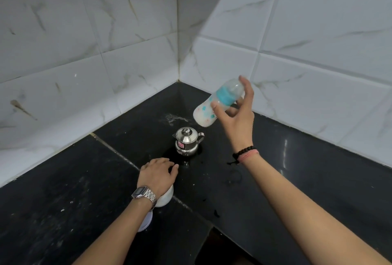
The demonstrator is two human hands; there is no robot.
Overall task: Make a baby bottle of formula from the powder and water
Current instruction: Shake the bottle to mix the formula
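Tilting in the air above the black counter (pixel 297 158), the baby bottle (pixel 216 104) is gripped in my right hand (pixel 237 114). My left hand (pixel 158 172) rests, fingers relaxed, on a white container (pixel 166 198), near a steel kettle (pixel 187 141).

The baby bottle (pixel 218 103) is up in the air over the back corner of the bench, tilted with its clear cap and teal collar up to the right and its base down to the left; white liquid fills the patterned body. The small steel kettle (pixel 187 141) stands upright, lid on, towards the back corner. A white powder tub (pixel 167 198) sits nearer the front edge, mostly hidden
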